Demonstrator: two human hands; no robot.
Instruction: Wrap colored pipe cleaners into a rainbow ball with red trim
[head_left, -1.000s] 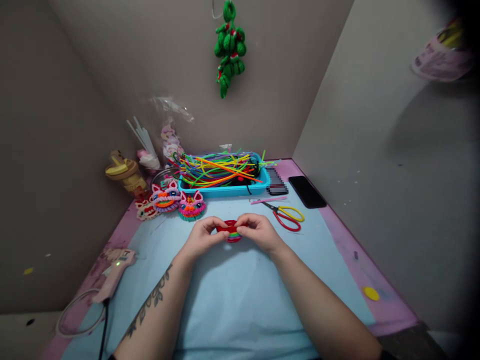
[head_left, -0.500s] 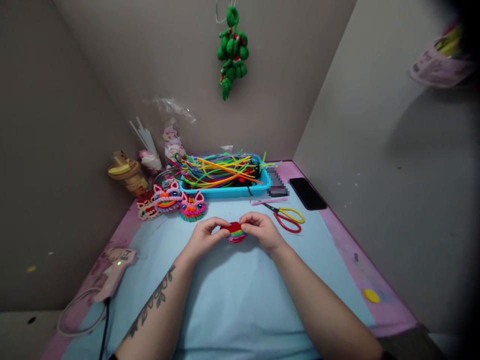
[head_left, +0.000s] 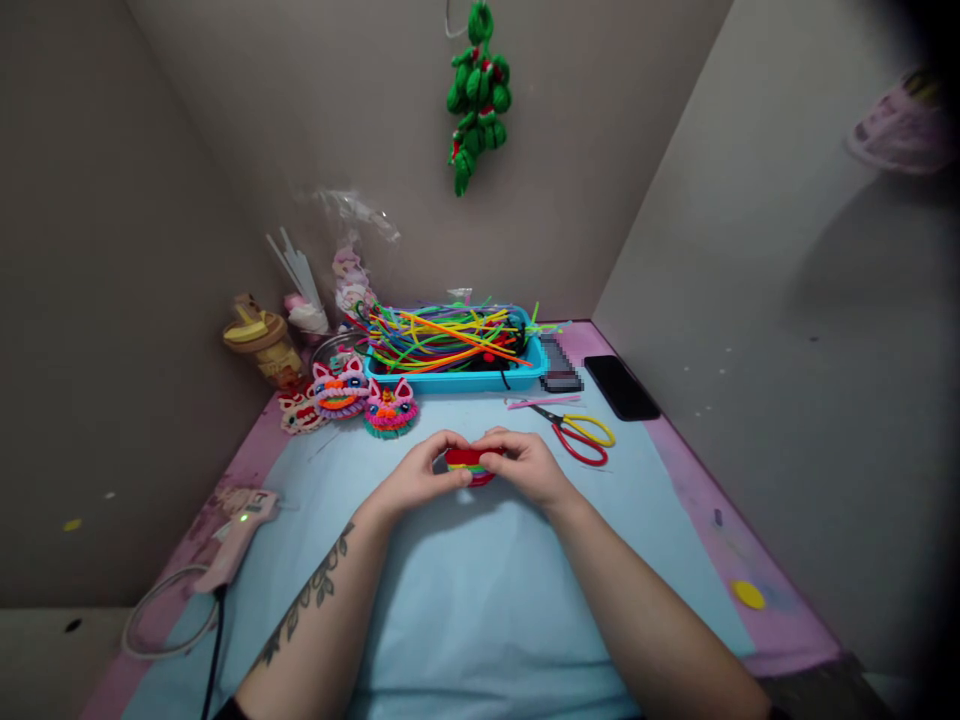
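Between both hands is a small red piece with rainbow stripes point(head_left: 471, 459), held above the blue cloth at the middle of the table. My left hand point(head_left: 429, 470) grips its left side, thumb along the lower front and fingers over the top. On the right side, my right hand point(head_left: 523, 466) pinches it, with the thumb on the striped front. The fingertips of the two hands nearly meet at the top edge. Parts of the piece are hidden behind the thumbs and fingers.
A blue tray point(head_left: 465, 382) of colourful stems stands at the back. Scissors point(head_left: 577, 436) and a black phone point(head_left: 622, 388) lie right. Decorated animal heads point(head_left: 391, 409) sit back left, a pink glue gun point(head_left: 238, 540) left. A green ornament point(head_left: 477, 100) hangs above.
The left thumb has moved lower and further right across the front of the red piece. Both hands have closed nearer together at its top. The whole view has shifted slightly.
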